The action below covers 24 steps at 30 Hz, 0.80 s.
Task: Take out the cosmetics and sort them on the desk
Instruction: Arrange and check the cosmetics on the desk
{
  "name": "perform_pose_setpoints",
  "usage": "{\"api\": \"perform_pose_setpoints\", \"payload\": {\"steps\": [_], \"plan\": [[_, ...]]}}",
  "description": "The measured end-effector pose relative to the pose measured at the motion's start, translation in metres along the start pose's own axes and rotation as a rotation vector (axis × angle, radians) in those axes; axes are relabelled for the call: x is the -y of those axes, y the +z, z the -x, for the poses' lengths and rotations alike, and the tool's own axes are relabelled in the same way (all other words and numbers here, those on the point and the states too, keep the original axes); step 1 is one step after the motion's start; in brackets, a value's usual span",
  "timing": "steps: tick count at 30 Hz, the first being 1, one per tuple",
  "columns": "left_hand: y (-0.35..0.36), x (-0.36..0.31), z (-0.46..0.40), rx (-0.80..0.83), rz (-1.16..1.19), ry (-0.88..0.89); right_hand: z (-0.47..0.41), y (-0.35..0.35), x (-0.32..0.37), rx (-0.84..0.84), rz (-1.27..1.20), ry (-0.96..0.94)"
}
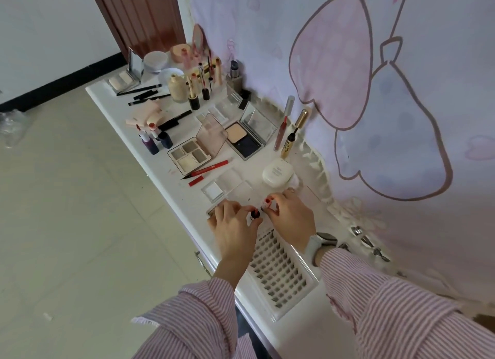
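Observation:
Both hands meet over the near part of the white desk. My left hand pinches a small dark tube with a red tip, a lipstick. My right hand pinches a small red-topped piece just beside it, apart from the tube. Under my wrists lies a clear tray of false lashes. Farther along the desk sit an open eyeshadow palette, an open powder compact, a red liner pen and a round white case.
Upright bottles and lip tubes crowd the far end with black pencils and a small mirror. A pink patterned cloth hangs along the right. Metal tools lie by the wall. Tiled floor drops off left.

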<state>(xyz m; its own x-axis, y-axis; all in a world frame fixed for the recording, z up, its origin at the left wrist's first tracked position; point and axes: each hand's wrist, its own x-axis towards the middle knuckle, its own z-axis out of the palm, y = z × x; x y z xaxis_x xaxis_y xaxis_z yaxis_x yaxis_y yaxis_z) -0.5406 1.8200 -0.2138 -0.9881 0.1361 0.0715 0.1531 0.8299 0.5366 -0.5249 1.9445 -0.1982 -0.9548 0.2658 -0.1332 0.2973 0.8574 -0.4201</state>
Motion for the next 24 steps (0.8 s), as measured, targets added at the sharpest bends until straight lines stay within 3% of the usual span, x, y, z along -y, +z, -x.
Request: {"api": "perform_pose_setpoints", "payload": {"steps": [4, 7, 14, 18, 21, 24], "plan": [[-0.008, 0.001, 0.002, 0.035, 0.018, -0.004, 0.012, -0.010, 0.003, -0.004, -0.137, 0.040], [-0.021, 0.009, 0.017, -0.054, 0.092, -0.038, 0.040, -0.012, 0.001, -0.092, -0.191, 0.025], [-0.034, 0.030, 0.071, 0.031, 0.170, -0.304, 0.109, 0.027, -0.001, 0.155, 0.171, -0.006], [-0.044, 0.033, 0.090, 0.072, 0.204, -0.371, 0.111, 0.039, 0.005, 0.197, 0.275, 0.011], [-0.058, 0.036, 0.102, 0.037, 0.298, -0.406, 0.117, 0.038, 0.009, 0.204, 0.297, -0.004], [-0.080, 0.038, 0.105, 0.044, 0.547, -0.536, 0.126, 0.024, 0.017, 0.168, 0.187, -0.067]]}}
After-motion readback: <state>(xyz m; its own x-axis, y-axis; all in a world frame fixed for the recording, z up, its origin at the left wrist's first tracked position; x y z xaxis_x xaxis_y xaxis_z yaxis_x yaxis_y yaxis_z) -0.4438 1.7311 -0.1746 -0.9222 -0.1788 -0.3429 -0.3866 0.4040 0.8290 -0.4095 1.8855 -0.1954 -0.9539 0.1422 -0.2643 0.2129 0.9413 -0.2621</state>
